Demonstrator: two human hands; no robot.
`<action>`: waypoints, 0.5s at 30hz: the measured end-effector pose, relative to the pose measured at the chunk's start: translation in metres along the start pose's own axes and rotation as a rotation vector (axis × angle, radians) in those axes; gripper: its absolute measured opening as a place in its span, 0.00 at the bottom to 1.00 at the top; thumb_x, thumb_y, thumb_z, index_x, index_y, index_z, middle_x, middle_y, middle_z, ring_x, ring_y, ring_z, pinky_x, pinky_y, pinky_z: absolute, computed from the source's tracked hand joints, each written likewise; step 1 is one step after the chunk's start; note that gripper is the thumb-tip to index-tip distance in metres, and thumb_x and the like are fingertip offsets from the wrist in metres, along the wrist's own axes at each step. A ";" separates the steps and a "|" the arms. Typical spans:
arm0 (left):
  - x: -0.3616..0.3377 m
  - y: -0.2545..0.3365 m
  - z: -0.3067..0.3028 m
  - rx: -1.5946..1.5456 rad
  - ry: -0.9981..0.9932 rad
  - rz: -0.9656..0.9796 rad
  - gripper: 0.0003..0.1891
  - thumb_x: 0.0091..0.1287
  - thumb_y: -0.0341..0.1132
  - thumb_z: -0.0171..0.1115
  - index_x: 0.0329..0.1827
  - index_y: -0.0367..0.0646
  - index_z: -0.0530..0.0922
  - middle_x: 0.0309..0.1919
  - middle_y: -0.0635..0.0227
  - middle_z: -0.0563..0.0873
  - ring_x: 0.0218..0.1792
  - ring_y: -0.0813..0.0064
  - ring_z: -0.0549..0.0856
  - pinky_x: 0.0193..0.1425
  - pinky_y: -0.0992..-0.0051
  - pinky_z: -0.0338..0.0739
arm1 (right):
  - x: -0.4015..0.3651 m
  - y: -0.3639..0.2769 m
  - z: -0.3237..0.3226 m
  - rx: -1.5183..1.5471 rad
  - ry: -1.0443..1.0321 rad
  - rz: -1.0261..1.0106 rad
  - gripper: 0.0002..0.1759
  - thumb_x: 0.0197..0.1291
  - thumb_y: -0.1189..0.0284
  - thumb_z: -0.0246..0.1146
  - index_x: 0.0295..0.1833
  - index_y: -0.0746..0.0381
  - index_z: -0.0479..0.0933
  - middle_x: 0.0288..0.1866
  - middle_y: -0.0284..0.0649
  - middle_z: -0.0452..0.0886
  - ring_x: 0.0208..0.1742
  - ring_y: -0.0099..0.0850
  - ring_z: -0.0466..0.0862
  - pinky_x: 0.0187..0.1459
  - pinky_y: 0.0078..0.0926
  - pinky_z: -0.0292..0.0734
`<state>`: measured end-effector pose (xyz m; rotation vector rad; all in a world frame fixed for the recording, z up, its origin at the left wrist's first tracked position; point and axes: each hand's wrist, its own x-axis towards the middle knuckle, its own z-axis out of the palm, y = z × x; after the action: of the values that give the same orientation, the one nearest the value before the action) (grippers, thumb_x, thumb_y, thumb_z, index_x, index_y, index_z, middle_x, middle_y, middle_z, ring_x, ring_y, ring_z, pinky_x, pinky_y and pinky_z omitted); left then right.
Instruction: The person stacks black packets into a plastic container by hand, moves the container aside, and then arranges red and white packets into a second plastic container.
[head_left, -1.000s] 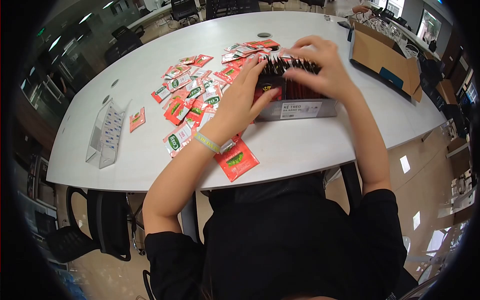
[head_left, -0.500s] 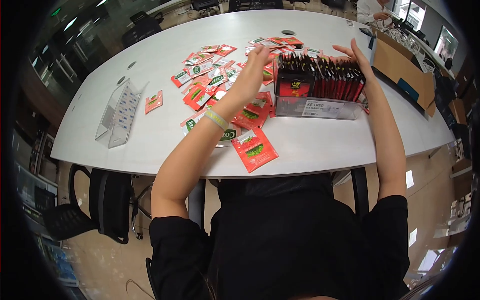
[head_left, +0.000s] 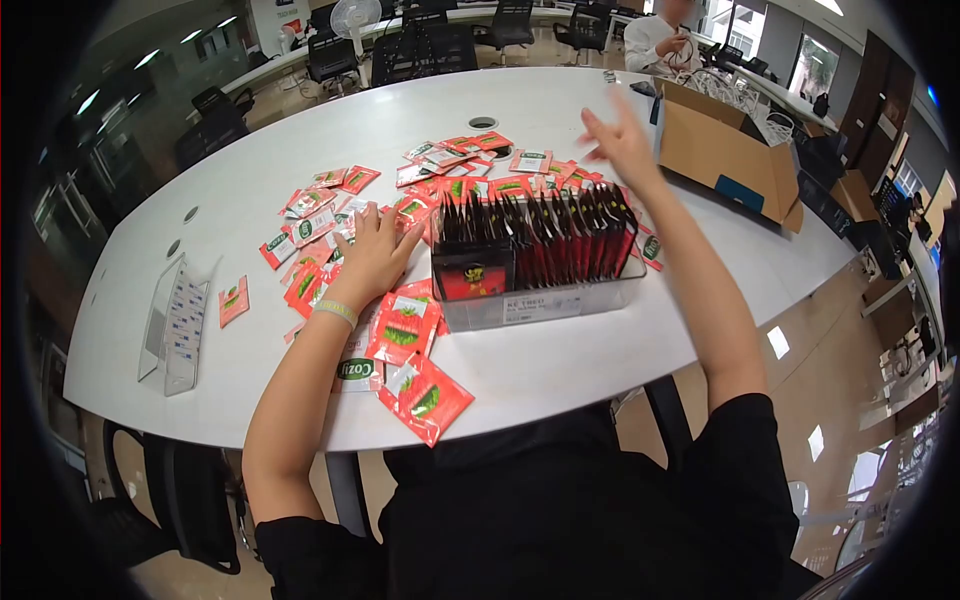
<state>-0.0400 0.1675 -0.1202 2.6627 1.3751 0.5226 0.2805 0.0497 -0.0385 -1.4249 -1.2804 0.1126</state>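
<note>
A clear plastic bin (head_left: 545, 306) stands on the table, packed with a row of upright black and red coffee sachets (head_left: 560, 240). Left of it, my left hand (head_left: 378, 250) lies with spread fingers on a loose pile of red and white Cozy tea sachets (head_left: 310, 225). More tea sachets (head_left: 455, 155) are strewn behind the bin, and one red sachet (head_left: 428, 398) lies near the table's front edge. My right hand (head_left: 622, 140) is raised behind the bin's right end, blurred, with fingers apart and nothing in them.
Another clear plastic holder (head_left: 175, 330) stands at the table's left, near a single red sachet (head_left: 234, 301). An open cardboard box (head_left: 725, 150) with cables behind it is at the right back. A person in white (head_left: 655, 45) is beyond the white table (head_left: 560, 375).
My left hand has come away from the bin's left side and down onto the tea sachets. My right hand has lifted off the bin's right side. The camera view has shifted.
</note>
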 end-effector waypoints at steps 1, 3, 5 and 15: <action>0.003 -0.004 0.001 0.037 -0.048 0.027 0.35 0.66 0.61 0.42 0.68 0.43 0.60 0.68 0.42 0.56 0.70 0.45 0.54 0.62 0.29 0.44 | 0.016 0.012 -0.008 -0.338 0.180 -0.269 0.49 0.54 0.51 0.65 0.72 0.64 0.48 0.29 0.37 0.83 0.22 0.25 0.80 0.27 0.20 0.74; 0.006 -0.010 -0.003 0.088 -0.116 0.027 0.36 0.66 0.61 0.41 0.68 0.42 0.60 0.68 0.41 0.56 0.71 0.45 0.54 0.62 0.30 0.44 | 0.037 0.001 -0.028 -0.422 0.329 -0.424 0.50 0.53 0.58 0.67 0.73 0.63 0.46 0.32 0.39 0.83 0.23 0.26 0.81 0.28 0.21 0.75; 0.020 0.000 -0.011 0.037 0.013 0.005 0.39 0.64 0.64 0.43 0.69 0.44 0.58 0.69 0.42 0.56 0.70 0.44 0.53 0.64 0.33 0.45 | 0.050 -0.019 -0.034 -0.113 0.354 -0.335 0.52 0.53 0.62 0.67 0.73 0.65 0.41 0.31 0.38 0.83 0.24 0.25 0.81 0.28 0.19 0.75; 0.125 0.017 0.022 -0.057 -0.060 0.101 0.46 0.56 0.70 0.51 0.70 0.46 0.58 0.66 0.49 0.65 0.66 0.50 0.65 0.64 0.37 0.51 | 0.063 0.033 0.021 -0.377 -0.158 -0.252 0.41 0.55 0.60 0.64 0.72 0.56 0.55 0.53 0.44 0.78 0.43 0.31 0.81 0.45 0.27 0.76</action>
<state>0.0477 0.2599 -0.1051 2.6894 1.1971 0.4799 0.3114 0.1168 -0.0345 -1.5779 -1.6656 -0.2005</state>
